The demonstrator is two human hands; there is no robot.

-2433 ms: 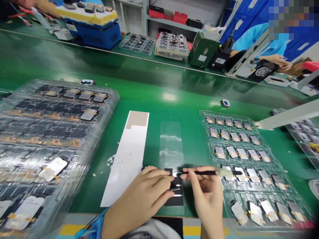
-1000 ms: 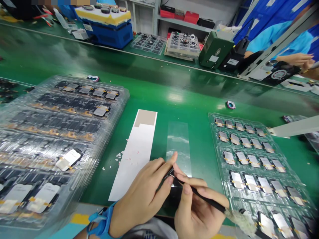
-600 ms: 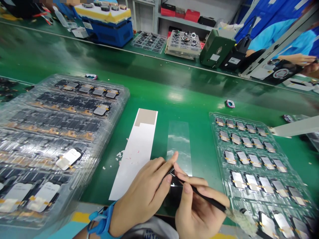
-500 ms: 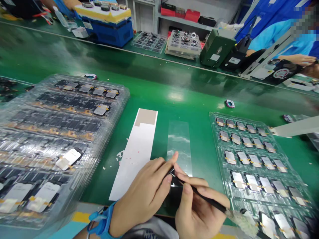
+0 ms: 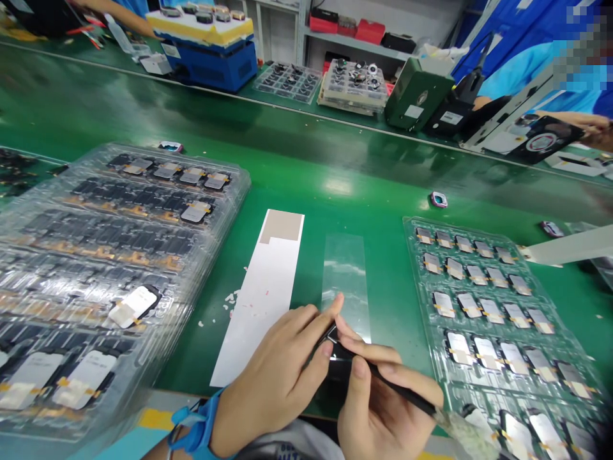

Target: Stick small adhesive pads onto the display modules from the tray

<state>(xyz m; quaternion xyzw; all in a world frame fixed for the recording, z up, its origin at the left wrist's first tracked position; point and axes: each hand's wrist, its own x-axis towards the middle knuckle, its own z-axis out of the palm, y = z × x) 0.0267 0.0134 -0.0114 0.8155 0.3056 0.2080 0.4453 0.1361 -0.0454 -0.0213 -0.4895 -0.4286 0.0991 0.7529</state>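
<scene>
My left hand (image 5: pixel 282 358) reaches in from the bottom middle, its thumb and fingers closed on a small glossy black part (image 5: pixel 341 353). That piece is mostly covered by my fingers; it looks like a small screen. In my right hand (image 5: pixel 383 390) lies a black-handled brush (image 5: pixel 414 395), slanting down to the right, with its pale bristles pointing away from the part. The fingertips of both hands meet at the part's upper edge. Beneath and beyond them, a clear plastic strip (image 5: pixel 343 268) lies on the green mat. A white paper strip (image 5: pixel 261 287) with a beige patch lies left of it.
Stacked clear trays (image 5: pixel 211 255) of dark screen parts fill the left side. Another clear tray (image 5: pixel 426 300) with rows of similar parts stands at right. White scraps (image 5: pixel 232 297) dot the mat. A raised shelf behind carries a blue box (image 5: pixel 220 64) and a green box (image 5: pixel 416 92).
Both hands keep almost the same pose. The black part has tilted slightly, and the brush's bristle end has shifted a little downward.
</scene>
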